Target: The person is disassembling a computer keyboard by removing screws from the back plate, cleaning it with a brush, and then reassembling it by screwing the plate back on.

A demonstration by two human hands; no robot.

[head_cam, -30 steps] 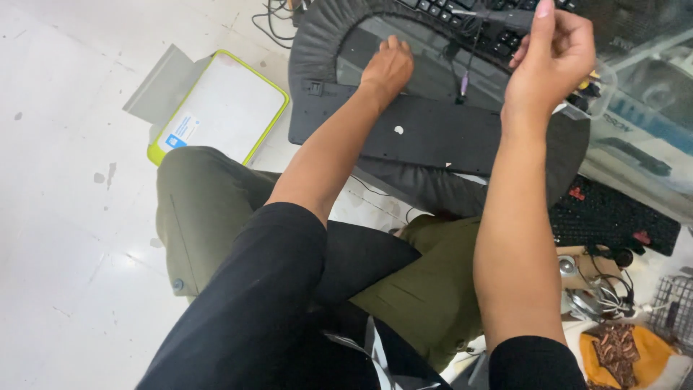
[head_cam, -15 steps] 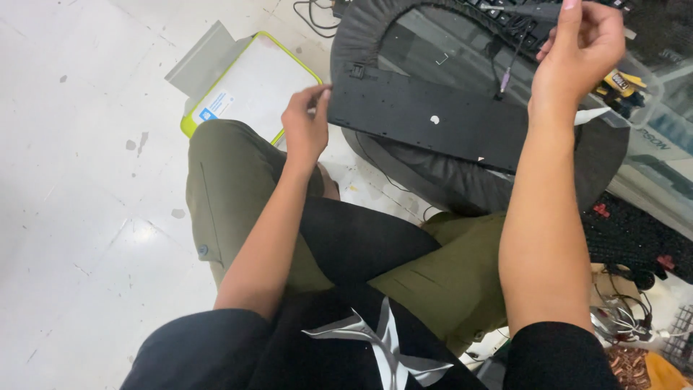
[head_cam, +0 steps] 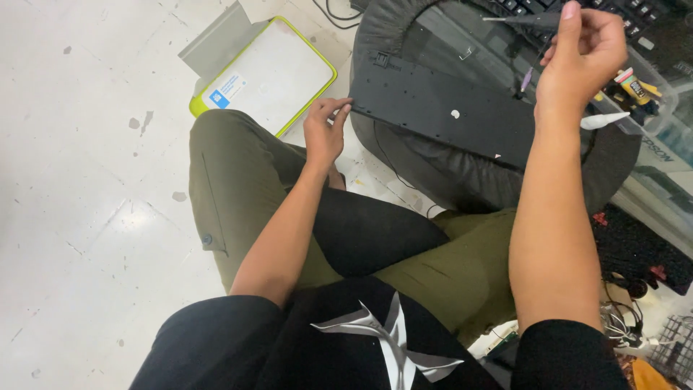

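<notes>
Two hands busy: left hand [head_cam: 323,133] pinches the black panel's [head_cam: 440,112] end. Right hand [head_cam: 581,54] grips a thin screwdriver [head_cam: 521,19] above the clear bin [head_cam: 653,101] of small bottles [head_cam: 629,83].

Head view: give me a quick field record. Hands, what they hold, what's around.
left hand: fingertips pinch the near-left corner of the black panel
right hand: raised, pinching a thin dark tool
black panel: long, flat, lying across the round black fabric bin
keyboard: inside the bin, behind the panel
white box with yellow-green rim: on the floor, left of the bin
posture: seated, olive trousers
</notes>
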